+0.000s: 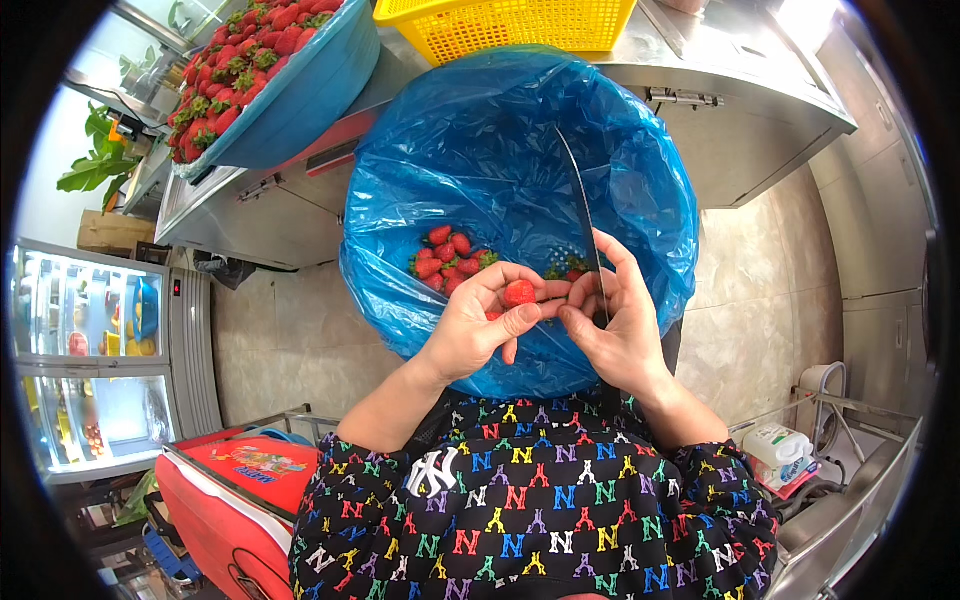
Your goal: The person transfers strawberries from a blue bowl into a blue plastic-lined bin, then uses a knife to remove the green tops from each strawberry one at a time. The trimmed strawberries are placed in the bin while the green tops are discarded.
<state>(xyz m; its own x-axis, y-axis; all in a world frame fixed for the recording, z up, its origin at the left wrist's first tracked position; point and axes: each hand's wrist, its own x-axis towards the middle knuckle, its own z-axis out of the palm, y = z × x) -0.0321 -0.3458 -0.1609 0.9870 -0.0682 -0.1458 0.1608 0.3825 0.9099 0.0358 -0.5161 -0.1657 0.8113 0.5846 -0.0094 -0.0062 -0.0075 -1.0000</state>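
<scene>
A red strawberry [519, 293] rests between the thumb and fingers of my left hand [469, 319]; more red shows under my fingers. My right hand [626, 330] grips a long-bladed knife [579, 187], its tip pointing away from me and its handle partly hidden in my palm. The fingertips of both hands meet or nearly meet. Beneath them is a wide round container lined with a blue plastic bag [465, 169]. Several strawberries [442, 259] lie inside it on the left. Green leaves with some red [564, 268] lie on the right, partly covered by my right hand.
A blue tub [315, 97] heaped with strawberries [240, 75] stands on the steel counter at the upper left. Beside it is a yellow plastic basket [517, 30]. A red cooler box [225, 517] is at my left, and a white jug [776, 444] at my right.
</scene>
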